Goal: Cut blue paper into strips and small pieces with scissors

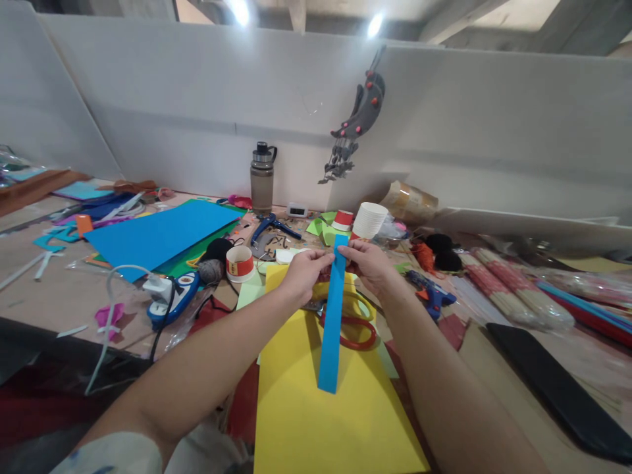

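Blue strip [332, 329] above cluttered, white-walled table [29, 296]

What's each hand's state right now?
Left hand: fingers closed at blue paper strip's left edge; grip unclear.
Right hand: closed, holding the blue paper strip near its top.

Toward seven o'clock you wear a pale, whitish sleeve [113, 454], its hem wide and rounded, with small blue marks low on the cloth, too blurred to read. Past that hem your left forearm [212, 352] and left hand [307, 273] are bare, as are your right forearm [439, 368] and right hand [372, 263].
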Demonstrator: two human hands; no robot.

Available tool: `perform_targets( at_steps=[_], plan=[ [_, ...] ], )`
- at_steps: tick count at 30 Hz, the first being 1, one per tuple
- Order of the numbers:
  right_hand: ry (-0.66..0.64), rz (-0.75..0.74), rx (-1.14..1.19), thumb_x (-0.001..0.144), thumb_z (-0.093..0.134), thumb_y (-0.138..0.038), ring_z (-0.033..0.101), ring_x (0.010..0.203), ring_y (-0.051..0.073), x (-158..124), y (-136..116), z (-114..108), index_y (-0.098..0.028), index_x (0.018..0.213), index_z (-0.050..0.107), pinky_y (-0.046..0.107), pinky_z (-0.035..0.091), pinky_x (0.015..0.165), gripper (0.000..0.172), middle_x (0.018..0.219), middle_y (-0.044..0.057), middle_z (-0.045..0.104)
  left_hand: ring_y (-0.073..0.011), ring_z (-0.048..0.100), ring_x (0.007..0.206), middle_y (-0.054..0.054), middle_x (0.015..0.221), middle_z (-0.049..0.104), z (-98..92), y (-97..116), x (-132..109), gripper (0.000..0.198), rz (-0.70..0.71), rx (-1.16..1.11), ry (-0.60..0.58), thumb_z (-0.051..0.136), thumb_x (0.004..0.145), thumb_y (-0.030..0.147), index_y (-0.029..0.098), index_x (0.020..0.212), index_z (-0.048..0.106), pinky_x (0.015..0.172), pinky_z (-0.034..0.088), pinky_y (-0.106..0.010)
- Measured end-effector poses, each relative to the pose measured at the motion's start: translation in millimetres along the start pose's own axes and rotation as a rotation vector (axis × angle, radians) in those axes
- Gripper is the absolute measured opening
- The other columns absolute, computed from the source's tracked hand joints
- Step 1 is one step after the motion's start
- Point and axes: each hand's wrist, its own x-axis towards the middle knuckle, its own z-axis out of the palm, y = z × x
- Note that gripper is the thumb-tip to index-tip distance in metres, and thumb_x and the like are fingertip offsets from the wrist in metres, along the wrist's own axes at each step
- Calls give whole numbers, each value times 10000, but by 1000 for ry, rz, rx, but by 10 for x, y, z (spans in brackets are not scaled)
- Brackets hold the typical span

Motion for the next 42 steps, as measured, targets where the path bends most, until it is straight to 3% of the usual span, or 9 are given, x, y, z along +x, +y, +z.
perform_targets(
  at_steps=[6, 12, 19, 26, 42],
  plan=[
    [-22, 7, 66, 609, 767, -521, 430, 538, 78, -31, -48, 61, -191, 668, 559, 216, 365, 501, 394, 586, -48, 484, -65, 482, 485, 17, 554, 550, -2, 54, 29, 156, 24, 3, 48, 674, 703, 237, 137, 650, 567, 526, 383, -218],
    [-34, 45, 49, 588, 783, -519, 472, 562, 74, -26, -23, 130, -193, 751, 566, 198, 349, 485, 424, 681, -33, 572, -73, 517, 509, 12, 585, 568, -83, 99, 130, 145, 120, -19, 139, 676, 693, 220, 139, 674, 557, 533, 400, -215],
    [-36, 22, -10, 584, 792, -446, 444, 488, 73, 14, 73, 180, -195, 674, 536, 205, 352, 477, 369, 515, -57, 513, -68, 516, 520, 26, 592, 546, -134, 73, 168, 188, 145, -21, 99, 702, 672, 259, 145, 684, 553, 548, 410, -215],
    [-33, 18, 5, 581, 800, -405, 429, 484, 74, 18, 78, 167, -191, 659, 546, 207, 343, 468, 342, 505, -55, 500, -68, 511, 517, 7, 620, 575, -133, 119, 142, 236, 112, -42, 60, 706, 682, 343, 140, 722, 592, 512, 373, -203],
    [-41, 31, -7, 570, 808, -418, 439, 490, 78, 7, 65, 175, -193, 684, 559, 221, 366, 485, 355, 529, -52, 512, -68, 502, 523, 20, 615, 557, -149, 136, 137, 251, 155, 24, 62, 744, 659, 343, 148, 706, 594, 537, 397, -212]
  ],
)
